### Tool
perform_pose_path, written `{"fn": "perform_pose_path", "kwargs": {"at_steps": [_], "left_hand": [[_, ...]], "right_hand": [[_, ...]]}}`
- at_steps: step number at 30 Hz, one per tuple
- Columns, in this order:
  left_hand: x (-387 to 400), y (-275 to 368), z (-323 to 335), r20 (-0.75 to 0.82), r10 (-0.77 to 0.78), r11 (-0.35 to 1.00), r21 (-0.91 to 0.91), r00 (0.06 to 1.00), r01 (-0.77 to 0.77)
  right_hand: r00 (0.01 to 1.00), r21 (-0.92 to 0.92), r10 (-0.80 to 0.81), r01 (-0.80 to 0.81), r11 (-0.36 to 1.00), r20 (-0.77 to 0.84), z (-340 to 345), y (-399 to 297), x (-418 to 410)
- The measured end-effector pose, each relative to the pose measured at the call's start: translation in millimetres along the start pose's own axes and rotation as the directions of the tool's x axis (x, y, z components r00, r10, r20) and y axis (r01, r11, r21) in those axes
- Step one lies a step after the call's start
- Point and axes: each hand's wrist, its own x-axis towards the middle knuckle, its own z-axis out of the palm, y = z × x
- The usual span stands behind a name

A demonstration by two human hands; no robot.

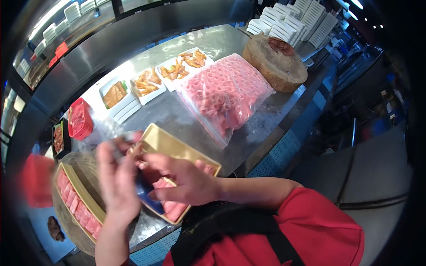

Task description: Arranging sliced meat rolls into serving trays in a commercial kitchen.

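My right hand (188,181) is over a tan rectangular tray (166,139) that holds pink meat rolls (174,209) at its near and right parts. A dark blue object (144,191), perhaps a tool handle, shows under that hand's thumb. My left hand (118,186) is raised between this tray and a second one, blurred by motion. Where the fingertips meet there is a small pinkish-brown piece (134,151), too blurred to name. The second tan tray (85,189), lined with a row of pink meat rolls (75,202), rests on a round wooden chopping block (80,163).
A clear bag of pink meat rolls (229,93) lies on the steel table (149,116). White trays of chicken feet (146,83) line the far side. Red (80,119) and black trays (61,141) hold meat. Another chopping block (274,63) and stacked white trays (286,23) stand beyond.
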Motion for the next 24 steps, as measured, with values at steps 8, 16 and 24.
{"fn": "perform_pose_path", "kwargs": {"at_steps": [8, 16, 24], "left_hand": [[32, -80, 231, 0.194, -0.267, 0.944, 0.249, 0.944, 0.216], [31, -137, 297, -0.161, -0.482, 0.684, 0.544, 0.861, 0.485], [36, -117, 290, -0.198, -0.315, 0.784, 0.497, 0.928, 0.372]], "right_hand": [[0.852, 0.133, 0.454, -0.434, 0.891, -0.261, -212, -30, -121], [0.631, 0.125, 0.742, -0.737, 0.665, -0.229, -316, -29, -125], [0.659, 0.149, 0.742, -0.727, 0.67, -0.122, -337, -4, -86]]}}
